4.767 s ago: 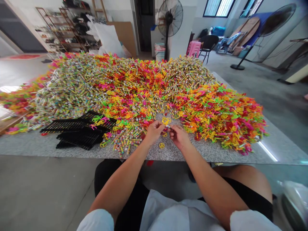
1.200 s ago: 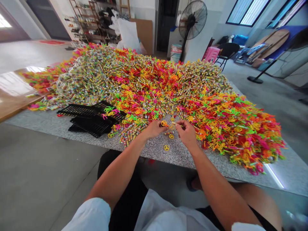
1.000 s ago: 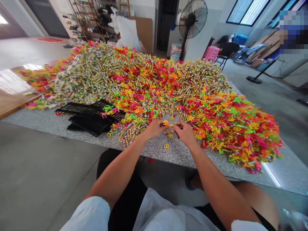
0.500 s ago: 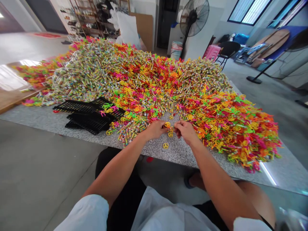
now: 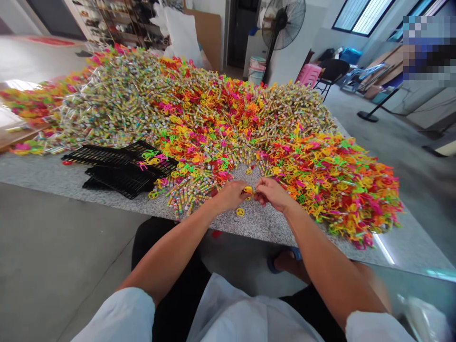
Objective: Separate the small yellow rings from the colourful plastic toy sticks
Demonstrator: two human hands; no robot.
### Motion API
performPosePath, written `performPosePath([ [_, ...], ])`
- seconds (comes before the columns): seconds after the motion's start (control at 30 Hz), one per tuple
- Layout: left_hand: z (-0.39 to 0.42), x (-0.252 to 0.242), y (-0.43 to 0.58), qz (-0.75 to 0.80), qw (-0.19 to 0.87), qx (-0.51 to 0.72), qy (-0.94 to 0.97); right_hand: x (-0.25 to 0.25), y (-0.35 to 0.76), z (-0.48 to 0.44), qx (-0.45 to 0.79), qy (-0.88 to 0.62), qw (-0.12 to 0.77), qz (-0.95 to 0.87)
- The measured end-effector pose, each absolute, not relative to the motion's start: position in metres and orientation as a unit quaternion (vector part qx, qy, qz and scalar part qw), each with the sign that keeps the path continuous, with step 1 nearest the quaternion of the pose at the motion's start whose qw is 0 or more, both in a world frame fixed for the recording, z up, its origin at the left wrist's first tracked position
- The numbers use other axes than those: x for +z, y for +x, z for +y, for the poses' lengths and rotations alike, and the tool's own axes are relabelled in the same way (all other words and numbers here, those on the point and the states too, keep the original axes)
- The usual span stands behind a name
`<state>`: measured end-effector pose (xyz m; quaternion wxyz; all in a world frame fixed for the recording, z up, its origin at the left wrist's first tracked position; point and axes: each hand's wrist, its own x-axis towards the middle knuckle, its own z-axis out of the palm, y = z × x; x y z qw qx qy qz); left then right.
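My left hand [image 5: 233,194] is closed, pinching a yellow plastic wheel-shaped piece [image 5: 248,189] between thumb and fingers. Close against it, my right hand [image 5: 270,192] is also closed, its fingertips meeting at the edge of the yellow piece. Whatever my right fingers pinch is too small and covered to make out. Just below the hands, a loose yellow wheel piece [image 5: 240,212] lies flat on the speckled grey tabletop [image 5: 263,228]. Another yellow wheel piece [image 5: 248,171] lies beyond the fingers. Small printed tubes [image 5: 183,194] are scattered to the left of my left hand.
A large heap of printed tubes [image 5: 117,95] covers the far table. Colourful plastic pieces [image 5: 342,185] are piled at the right. Black slatted trays [image 5: 121,173] are stacked at the left. Behind stand a fan [image 5: 283,23], a pink stool [image 5: 309,75] and a black chair [image 5: 333,71].
My hands have come closer together, and the yellow piece has tilted between them. The whole view has shifted slightly, so the table's contents appear further left.
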<state>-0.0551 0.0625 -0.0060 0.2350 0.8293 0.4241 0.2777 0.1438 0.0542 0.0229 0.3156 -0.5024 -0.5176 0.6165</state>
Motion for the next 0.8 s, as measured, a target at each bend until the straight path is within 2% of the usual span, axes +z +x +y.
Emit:
performPosePath([
  [0.27, 0.051, -0.013, -0.037, 0.39, 0.258, 0.306, 0.83, 0.02, 0.154, 0.038, 0.534, -0.523, 0.336, -0.573],
  [0.4, 0.053, -0.01, -0.036, 0.403, 0.303, 0.317, 0.803, 0.03, 0.155, 0.041, 0.549, -0.542, 0.31, -0.556],
  [0.5, 0.064, -0.001, -0.055, 0.435, 0.314, 0.322, 0.78, 0.042, 0.167, 0.052, 0.49, -0.598, 0.294, -0.562],
  [0.57, 0.075, 0.006, -0.079, 0.477, 0.274, 0.353, 0.757, 0.055, 0.185, 0.064, 0.41, -0.643, 0.351, -0.544],
  [0.63, 0.088, 0.01, -0.105, 0.532, 0.193, 0.394, 0.724, 0.071, 0.208, 0.078, 0.331, -0.636, 0.501, -0.484],
  [0.7, 0.099, 0.011, -0.124, 0.592, 0.11, 0.409, 0.686, 0.087, 0.225, 0.09, 0.276, -0.558, 0.661, -0.419],
  [0.73, 0.104, 0.009, -0.129, 0.617, 0.08, 0.399, 0.674, 0.092, 0.23, 0.096, 0.267, -0.522, 0.706, -0.397],
  [0.8, 0.112, 0.004, -0.13, 0.655, 0.048, 0.349, 0.668, 0.094, 0.227, 0.103, 0.292, -0.502, 0.713, -0.394],
])
